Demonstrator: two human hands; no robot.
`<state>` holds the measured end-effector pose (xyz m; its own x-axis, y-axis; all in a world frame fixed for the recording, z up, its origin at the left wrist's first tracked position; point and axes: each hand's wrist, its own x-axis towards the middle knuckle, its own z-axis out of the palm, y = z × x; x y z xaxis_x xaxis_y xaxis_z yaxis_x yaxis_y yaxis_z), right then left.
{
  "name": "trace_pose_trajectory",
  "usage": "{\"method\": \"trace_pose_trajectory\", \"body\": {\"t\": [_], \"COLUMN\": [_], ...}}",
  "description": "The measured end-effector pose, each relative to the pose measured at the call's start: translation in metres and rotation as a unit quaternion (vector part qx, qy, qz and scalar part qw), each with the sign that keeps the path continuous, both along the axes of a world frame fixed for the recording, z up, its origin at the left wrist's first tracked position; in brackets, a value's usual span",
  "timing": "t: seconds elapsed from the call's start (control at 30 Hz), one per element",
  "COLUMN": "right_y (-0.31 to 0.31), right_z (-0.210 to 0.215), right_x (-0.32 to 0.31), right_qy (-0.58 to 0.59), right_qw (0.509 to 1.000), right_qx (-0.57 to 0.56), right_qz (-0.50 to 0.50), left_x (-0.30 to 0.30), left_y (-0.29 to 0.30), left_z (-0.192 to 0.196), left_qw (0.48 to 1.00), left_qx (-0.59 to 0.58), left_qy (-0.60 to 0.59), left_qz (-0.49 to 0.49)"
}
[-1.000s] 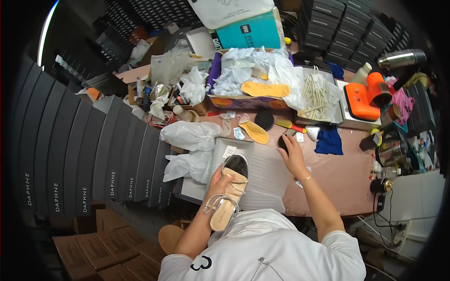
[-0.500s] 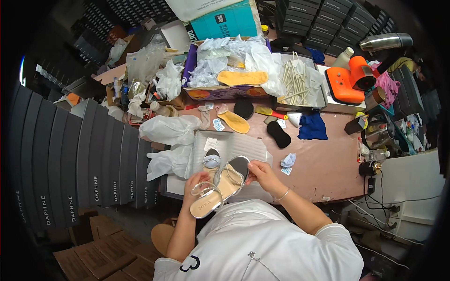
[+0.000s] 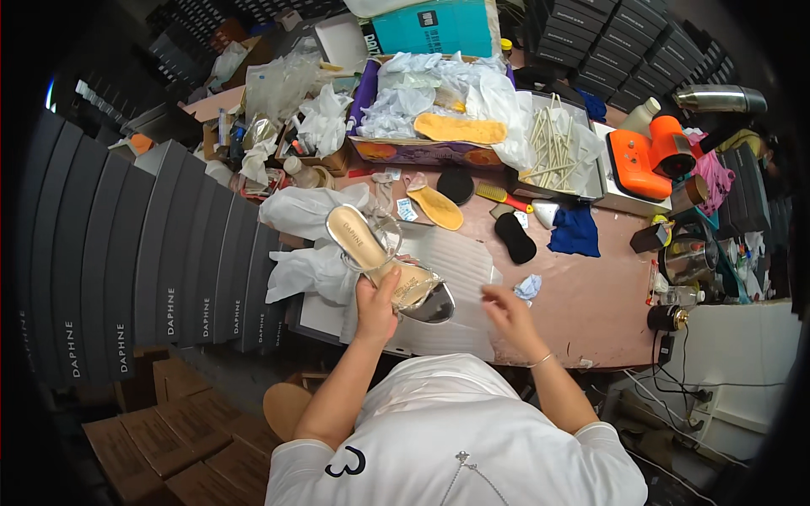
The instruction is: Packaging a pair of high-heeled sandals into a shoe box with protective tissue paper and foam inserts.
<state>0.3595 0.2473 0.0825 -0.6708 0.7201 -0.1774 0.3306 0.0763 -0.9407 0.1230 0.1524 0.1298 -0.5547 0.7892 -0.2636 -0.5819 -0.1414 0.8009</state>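
Over the pink tabletop (image 3: 599, 312), head view: working with two bare hands, loading only one.
Silver-strapped sandal (image 3: 409, 287): tilting above the white foam sheet (image 3: 468, 261), aiming its heel up and leftward, its dark shiny toe down and rightward.
Left hand (image 3: 375, 308): gripping the sandal about its middle, pressing the thumb along the near edge of the beige footbed, wrapping the other fingers mostly out of sight underneath.
Right hand (image 3: 509, 316): poising near the crumpled paper wad (image 3: 529, 287), at the sheet's right side; bending its fingers loosely, pinching nothing visible.
Thin straps: probably bending easily, so calling for support from the sole rather than pulling.
Shiny toe: likely showing fingerprints, so calling for touching at the rim only.
White tissue bundles (image 3: 291, 207): lying close by the heel end, risking a brush during any leftward turn.
Tall dark boxes (image 3: 194, 244): standing in a row at the left, limiting elbow swing.
Black pad (image 3: 516, 239) and blue cloth (image 3: 574, 232): lying beyond the right hand, leaving pink surface nearer the table's front edge for sideways movement.
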Motion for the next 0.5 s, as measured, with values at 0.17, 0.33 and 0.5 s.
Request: {"method": "trace_pose_trajectory", "body": {"t": [0.17, 0.33, 0.5], "right_y": [0.058, 0.069, 0.063], "right_z": [-0.077, -0.103, -0.058], "right_x": [0.079, 0.083, 0.052], "right_qy": [-0.272, -0.289, -0.072], "right_qw": [0.888, 0.866, 0.991], "right_qx": [0.36, 0.398, 0.11], "right_qz": [0.086, 0.087, -0.009], "left_x": [-0.007, -0.011, -0.013], "left_y": [-0.01, -0.019, -0.026], "left_z": [-0.005, -0.003, 0.004], "left_qw": [0.995, 0.977, 0.965], "left_qx": [-0.023, -0.039, -0.046], "left_qy": [0.033, 0.106, 0.138], "left_qz": [-0.096, -0.18, -0.216]}}
